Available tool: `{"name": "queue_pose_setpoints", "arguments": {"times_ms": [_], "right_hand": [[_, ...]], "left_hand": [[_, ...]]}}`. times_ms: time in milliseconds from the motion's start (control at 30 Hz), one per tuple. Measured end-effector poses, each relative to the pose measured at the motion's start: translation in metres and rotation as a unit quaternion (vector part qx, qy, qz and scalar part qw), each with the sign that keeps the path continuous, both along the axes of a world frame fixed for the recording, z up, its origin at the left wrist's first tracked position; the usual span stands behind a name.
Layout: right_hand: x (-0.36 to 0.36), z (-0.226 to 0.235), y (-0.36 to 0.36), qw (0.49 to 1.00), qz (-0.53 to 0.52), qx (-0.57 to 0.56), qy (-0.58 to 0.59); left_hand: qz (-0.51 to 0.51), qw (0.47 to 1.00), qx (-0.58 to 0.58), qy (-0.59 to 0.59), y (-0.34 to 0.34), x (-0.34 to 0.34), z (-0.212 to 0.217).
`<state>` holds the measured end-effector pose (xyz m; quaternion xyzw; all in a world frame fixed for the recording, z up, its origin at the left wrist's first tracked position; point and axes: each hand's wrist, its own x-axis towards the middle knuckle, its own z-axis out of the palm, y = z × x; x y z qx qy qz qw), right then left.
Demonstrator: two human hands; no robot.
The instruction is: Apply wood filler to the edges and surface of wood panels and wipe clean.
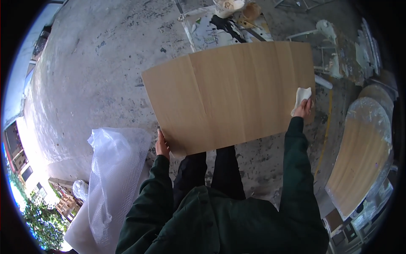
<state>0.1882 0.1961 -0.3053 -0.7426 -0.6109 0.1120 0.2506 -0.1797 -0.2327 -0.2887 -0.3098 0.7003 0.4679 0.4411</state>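
Wood panel (230, 97) held flat above concrete floor (97, 76). Left hand (162, 146) pinches near-left corner; right hand (303, 108) presses white rag (301, 98) on right edge. Likely stiff, thin, light; grip at edges.

Bubble wrap (113, 178) lies on the concrete floor (97, 76) at lower left; a round wooden tabletop (359, 161) at right; a paint-stained sheet (215, 29) at the top edge.

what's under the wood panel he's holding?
Under the wood panel, held by the left hand and the right hand with a white cloth, lies stained concrete floor. A paint-smeared board pokes out past its far edge; the rest is hidden.
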Motion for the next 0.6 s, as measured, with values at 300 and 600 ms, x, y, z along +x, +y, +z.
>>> {"name": "queue_pose_setpoints", "arguments": {"times_ms": [300, 600], "right_hand": [[-0.260, 0.004, -0.023, 0.959, 0.191, 0.085, -0.189], [-0.399, 0.022, -0.148, 0.874, 0.463, 0.124, -0.074]], "left_hand": [[0.039, 0.991, 0.018, 0.125, 0.018, -0.037, -0.010], [0.067, 0.992, 0.050, 0.094, 0.032, -0.033, 0.011]]}}
